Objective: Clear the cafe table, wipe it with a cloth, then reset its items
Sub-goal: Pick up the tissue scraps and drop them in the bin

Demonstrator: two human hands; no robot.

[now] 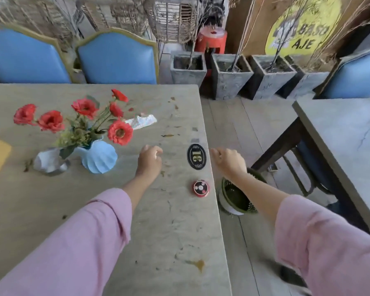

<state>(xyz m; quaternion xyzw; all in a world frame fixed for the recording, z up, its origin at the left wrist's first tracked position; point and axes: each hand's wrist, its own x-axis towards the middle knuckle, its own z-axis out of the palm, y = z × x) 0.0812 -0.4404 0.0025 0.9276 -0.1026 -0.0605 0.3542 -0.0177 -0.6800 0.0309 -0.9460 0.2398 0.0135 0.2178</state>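
While nothing has yet left the table [115, 221], the lines below run from its near edge to its far edge.

Step in hand: clearing, judged from the litter and stains across the top; no cloth in either hand.

Stain [199, 264]: a brown spill close to the near right corner, for the wipe later.

Call button [201, 188]: a small red round unit just inside the right edge, untouched.

Bin [237, 195]: a green basket on the floor just off the right edge, partly hidden by the right forearm.

Left hand [150, 160]: fingers loosely curled, low over the top between the vase and the number plaque; nothing visible inside it, contact with the surface not clear.

Right hand [229, 161]: past the right edge, above the bin, fingers curled under; whether it pinches some scrap cannot be told.

Number plaque [197, 156]: a black oval lying flat near the right edge, between the two hands.

Blue vase [98, 158]: holds red flowers, left of the left hand; a crumpled wrapper [49, 161] sits just beside it.

Tissue [140, 121]: crumpled white paper beyond the flowers, toward the far edge.

Next move: probably gathering tissue and wrapper into the bin, then lifting off vase, plaque and button.
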